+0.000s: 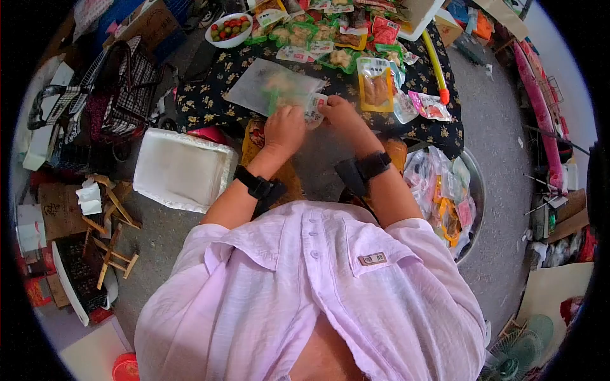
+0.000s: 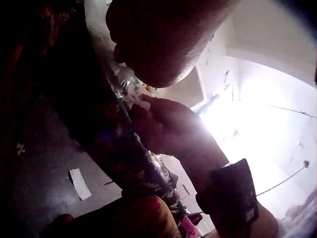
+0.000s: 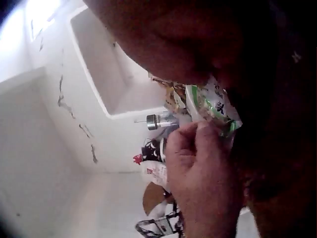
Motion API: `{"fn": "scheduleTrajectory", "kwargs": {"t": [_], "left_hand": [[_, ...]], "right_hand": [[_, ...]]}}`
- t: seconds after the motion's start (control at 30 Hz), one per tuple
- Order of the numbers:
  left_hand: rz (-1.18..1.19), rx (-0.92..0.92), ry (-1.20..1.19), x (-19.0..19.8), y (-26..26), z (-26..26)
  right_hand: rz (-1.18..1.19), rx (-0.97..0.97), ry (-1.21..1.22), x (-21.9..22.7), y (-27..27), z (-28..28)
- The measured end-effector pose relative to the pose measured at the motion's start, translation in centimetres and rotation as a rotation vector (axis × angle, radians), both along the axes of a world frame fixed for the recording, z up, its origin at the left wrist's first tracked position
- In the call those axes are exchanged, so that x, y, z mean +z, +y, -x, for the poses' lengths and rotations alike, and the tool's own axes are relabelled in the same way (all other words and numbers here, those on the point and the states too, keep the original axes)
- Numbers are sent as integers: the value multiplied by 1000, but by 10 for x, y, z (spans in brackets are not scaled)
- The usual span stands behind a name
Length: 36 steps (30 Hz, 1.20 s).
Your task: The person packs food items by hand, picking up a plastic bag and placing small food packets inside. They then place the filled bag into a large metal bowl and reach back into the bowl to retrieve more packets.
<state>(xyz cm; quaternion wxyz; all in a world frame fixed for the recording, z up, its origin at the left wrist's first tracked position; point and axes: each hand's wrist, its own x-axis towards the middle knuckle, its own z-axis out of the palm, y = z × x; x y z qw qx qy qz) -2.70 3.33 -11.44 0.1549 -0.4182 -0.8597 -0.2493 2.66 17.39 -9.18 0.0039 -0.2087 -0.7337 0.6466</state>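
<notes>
In the head view a frosted clear bag (image 1: 251, 89) lies near the table's front edge, with a green-edged snack packet (image 1: 279, 95) showing blurred through it. My left hand (image 1: 284, 130) pinches the near edge of the bag. Close beside it, my right hand (image 1: 348, 127) pinches the corner of a small clear, white-labelled packet (image 1: 314, 106) at the bag's right end. The right wrist view shows the left thumb and forefinger together at a white and green packet (image 3: 210, 101). In the left wrist view the right fingers meet at whitish plastic (image 2: 143, 103).
Several snack packets (image 1: 343, 58) cover the back of the flowered tablecloth (image 1: 213, 82), beside a bowl of small red and green fruits (image 1: 229, 43). A yellow tube (image 1: 435, 63) lies at right. On the floor stand a foil-edged white box (image 1: 181, 168) and a metal basin (image 1: 478, 190) of packets.
</notes>
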Motion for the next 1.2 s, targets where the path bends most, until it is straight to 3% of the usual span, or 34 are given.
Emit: {"fn": "scheduleTrajectory", "kwargs": {"t": [0.03,0.13,0.23,0.33,0.43,0.53,0.6,0.67,0.73,0.8,0.87,0.97,1.2], "left_hand": [[-23,4,13,-1,0,-1],[-27,4,45,-4,0,0],[-2,-17,47,1,-1,-1],[-86,-74,89,3,-4,-2],[-121,-74,134,-4,-6,1],[-96,-57,99,-5,-10,1],[-20,-66,44,-12,-18,3],[-11,-80,36,-14,-26,1],[-67,-106,75,-9,-32,-6],[-39,-95,149,-8,-36,-10],[-34,-86,236,-11,-38,-7],[-59,-110,306,-22,-38,4],[-253,-216,184,-7,-43,25]], "right_hand": [[5,-12,-29,4,-1,-3],[328,-116,32,-11,-1,3],[386,-74,114,-42,-1,19],[584,-148,254,-53,-15,34],[449,-134,235,-52,-25,41],[-1216,401,803,-55,-4,36],[-483,316,489,-33,-9,16],[-105,135,228,-12,-10,7],[-71,-129,42,-9,-1,10],[-511,-126,337,-38,20,25],[-957,-55,528,-36,24,29],[-1006,126,401,-35,26,32],[-1030,143,431,-28,27,30]]}}
